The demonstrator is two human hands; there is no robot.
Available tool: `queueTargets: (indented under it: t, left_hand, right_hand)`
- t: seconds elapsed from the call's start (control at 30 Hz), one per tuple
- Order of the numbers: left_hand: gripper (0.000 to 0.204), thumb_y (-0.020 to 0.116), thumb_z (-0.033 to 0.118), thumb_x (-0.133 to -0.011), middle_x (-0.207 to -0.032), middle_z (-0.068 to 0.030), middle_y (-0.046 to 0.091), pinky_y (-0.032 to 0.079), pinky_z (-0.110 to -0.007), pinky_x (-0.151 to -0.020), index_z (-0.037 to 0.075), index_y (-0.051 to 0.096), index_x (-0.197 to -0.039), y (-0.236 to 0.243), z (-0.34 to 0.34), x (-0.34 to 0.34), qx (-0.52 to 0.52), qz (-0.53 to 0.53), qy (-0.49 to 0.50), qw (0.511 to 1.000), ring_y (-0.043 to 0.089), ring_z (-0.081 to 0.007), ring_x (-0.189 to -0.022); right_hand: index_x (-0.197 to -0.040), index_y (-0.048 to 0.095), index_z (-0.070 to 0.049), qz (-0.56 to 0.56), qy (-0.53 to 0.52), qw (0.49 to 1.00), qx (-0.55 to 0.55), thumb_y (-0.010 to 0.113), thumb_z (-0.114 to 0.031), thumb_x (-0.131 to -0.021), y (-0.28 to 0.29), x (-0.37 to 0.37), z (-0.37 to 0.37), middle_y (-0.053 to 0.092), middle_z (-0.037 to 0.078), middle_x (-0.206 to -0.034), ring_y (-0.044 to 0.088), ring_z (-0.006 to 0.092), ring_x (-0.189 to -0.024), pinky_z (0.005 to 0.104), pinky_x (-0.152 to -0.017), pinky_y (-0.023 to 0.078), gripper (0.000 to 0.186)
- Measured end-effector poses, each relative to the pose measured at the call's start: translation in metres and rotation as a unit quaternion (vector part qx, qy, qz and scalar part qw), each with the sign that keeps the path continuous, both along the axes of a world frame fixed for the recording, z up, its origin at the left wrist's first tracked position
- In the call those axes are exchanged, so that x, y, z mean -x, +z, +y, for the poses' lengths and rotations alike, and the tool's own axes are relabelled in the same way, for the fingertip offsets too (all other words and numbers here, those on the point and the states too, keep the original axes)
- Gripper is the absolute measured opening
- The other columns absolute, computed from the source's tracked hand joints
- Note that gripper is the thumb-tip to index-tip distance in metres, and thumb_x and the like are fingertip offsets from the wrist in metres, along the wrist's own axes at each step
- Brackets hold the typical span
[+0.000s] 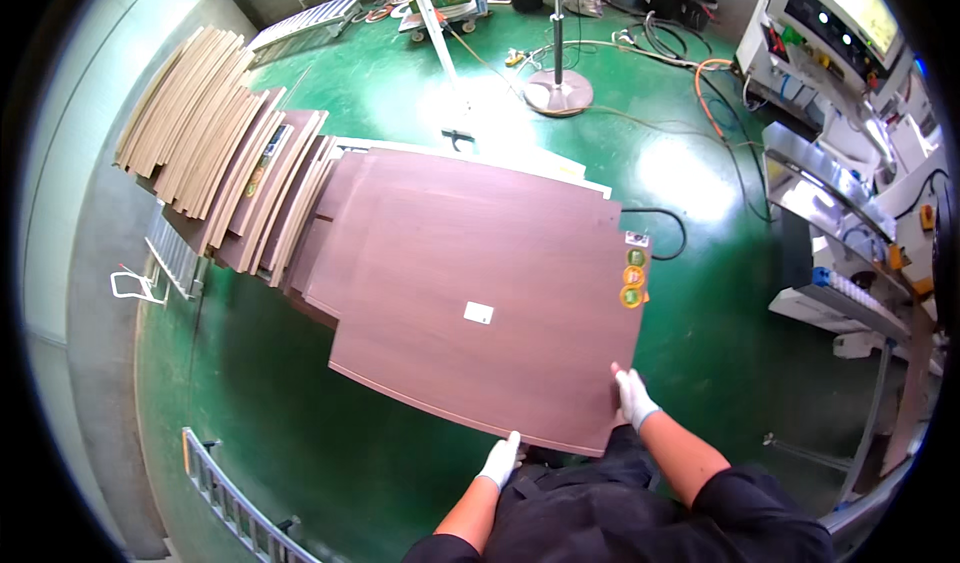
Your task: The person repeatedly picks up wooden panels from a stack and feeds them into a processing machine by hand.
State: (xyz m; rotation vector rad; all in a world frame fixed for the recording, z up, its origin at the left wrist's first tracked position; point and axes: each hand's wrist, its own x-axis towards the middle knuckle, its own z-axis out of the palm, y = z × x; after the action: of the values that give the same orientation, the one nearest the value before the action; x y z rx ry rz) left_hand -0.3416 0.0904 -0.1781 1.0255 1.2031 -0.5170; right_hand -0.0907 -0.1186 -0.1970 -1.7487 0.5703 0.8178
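A large brown wood-grain panel with notched corners lies flat in front of me. It bears a small white label and a column of round green and orange stickers along its right edge. My left hand, in a white glove, grips the near edge with the thumb on top. At the near right corner my right hand, gloved too, is closed round the side edge. The fingers beneath the panel are hidden. The panel's left end meets other brown panels.
A long row of leaning brown panels stands at the left on roller conveyors. Another roller track is at the lower left. Beyond are a pedestal fan and hoses across the green floor. A machine with a screen stands at the right.
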Motion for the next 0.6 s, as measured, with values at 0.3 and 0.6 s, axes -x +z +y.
queueTargets:
  t: [0.3, 0.6]
  left_hand:
    - [0.087, 0.04, 0.069, -0.092, -0.149, -0.0224, 0.037, 0.042, -0.047, -0.103, 0.005, 0.025, -0.149, 0.009, 0.125, 0.056, -0.006, -0.057, 0.459, 0.887, 0.045, -0.0379, -0.13]
    - [0.071, 0.033, 0.057, -0.098, -0.148, -0.0125, 0.041, 0.034, -0.053, -0.11, 0.004, 0.037, -0.144, -0.029, 0.142, 0.009, -0.003, -0.177, 0.538, 0.824, 0.042, -0.0353, -0.132]
  right_hand:
    - [-0.104, 0.06, 0.003, -0.034, -0.044, 0.993, -0.101, 0.064, -0.043, -0.092, 0.04, -0.054, -0.012, 0.065, 0.012, -0.101, 0.061, 0.0226, -0.09, 0.0382, -0.083, 0.051, 0.048]
    - [-0.104, 0.06, 0.005, -0.136, -0.094, 0.986, -0.036, 0.058, -0.034, -0.097, 0.181, -0.053, -0.095, 0.065, 0.01, -0.096, 0.06, 0.0203, -0.085, 0.0346, -0.081, 0.049, 0.04]
